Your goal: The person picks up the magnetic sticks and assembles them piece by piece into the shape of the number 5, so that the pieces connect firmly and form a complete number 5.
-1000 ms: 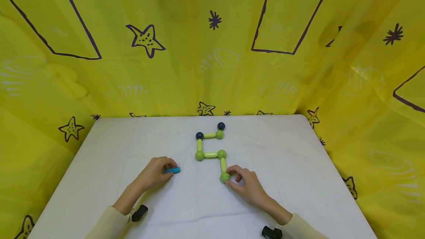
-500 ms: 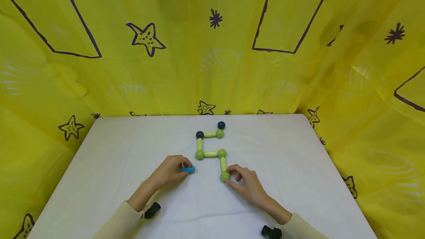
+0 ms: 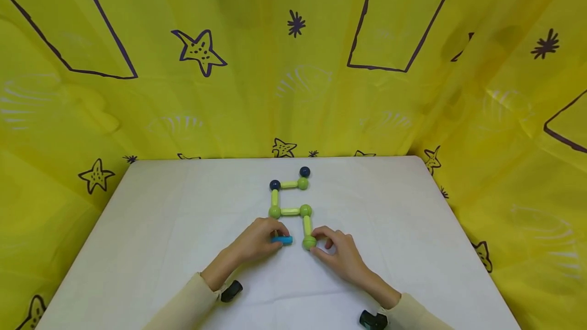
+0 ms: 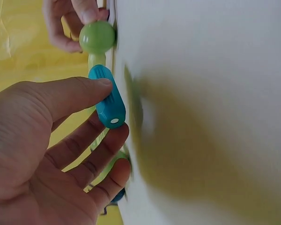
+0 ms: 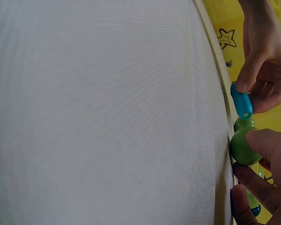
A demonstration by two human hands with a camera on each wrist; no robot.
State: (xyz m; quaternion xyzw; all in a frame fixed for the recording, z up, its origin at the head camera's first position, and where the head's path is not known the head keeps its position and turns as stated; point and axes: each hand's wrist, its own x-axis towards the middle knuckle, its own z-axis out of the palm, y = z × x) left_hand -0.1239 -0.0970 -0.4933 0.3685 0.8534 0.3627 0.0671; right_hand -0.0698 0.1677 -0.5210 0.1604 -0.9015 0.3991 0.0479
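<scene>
My left hand point(image 3: 254, 242) pinches a short blue stick point(image 3: 284, 240) between thumb and fingers. In the left wrist view a small white dot shows on the end of the stick point(image 4: 107, 101). To the right, the thumb and fingers of my right hand point(image 3: 343, 257) hold a green ball point(image 3: 309, 243), a short gap from the stick's tip. That ball ends a bent chain of yellow-green sticks point(image 3: 290, 212) and balls lying on the white table. The chain includes a dark blue ball point(image 3: 274, 185) at its upper left corner.
Another dark blue ball point(image 3: 304, 171) sits at the chain's far end, against a green ball point(image 3: 302, 183). The white tabletop point(image 3: 183, 197) reaches back to a yellow curtain point(image 3: 257, 90), which also hangs on both sides.
My left hand has moved right with the blue stick, bringing it close to the green ball. My right hand stays at that ball, and the chain keeps its shape.
</scene>
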